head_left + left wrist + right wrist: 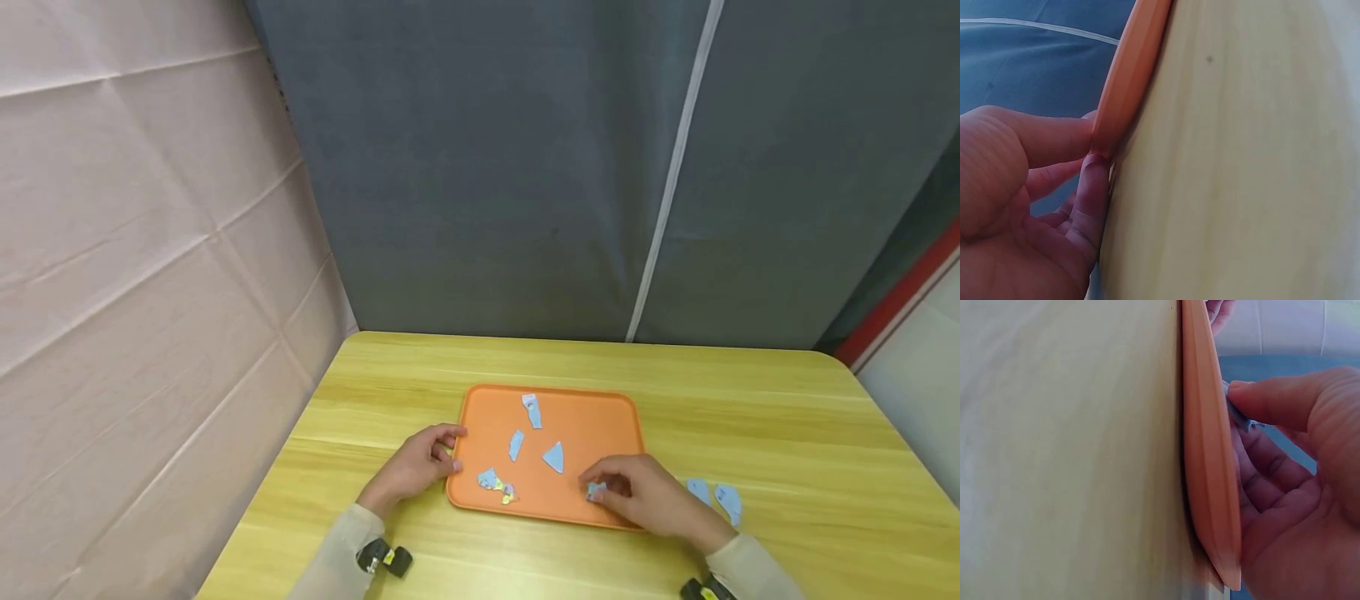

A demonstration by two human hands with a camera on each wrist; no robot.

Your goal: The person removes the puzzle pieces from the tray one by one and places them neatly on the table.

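Observation:
On the table lies an orange tray (592, 408) with several irregular light-blue flat pieces on it. My left hand (416, 462) holds the tray's left rim, index finger and thumb against the edge; the left wrist view shows these fingertips on the rim (1125, 87). Over the tray's front right part, my right hand (637, 496) pinches a small light-blue piece (596, 489) between thumb and fingers. Seen from the right wrist, this piece (1238, 412) stands tilted just past the tray's rim, partly hidden by the thumb. A blue, yellow and purple cluster (497, 483) lies at the front left of the tray.
A narrow piece (532, 411) lies near the tray's back, a slim one (516, 445) and a triangular one (553, 457) around its middle. Two more pieces (727, 500) are on the wooden table (787, 417), right of the tray. A dark curtain (487, 167) hangs behind.

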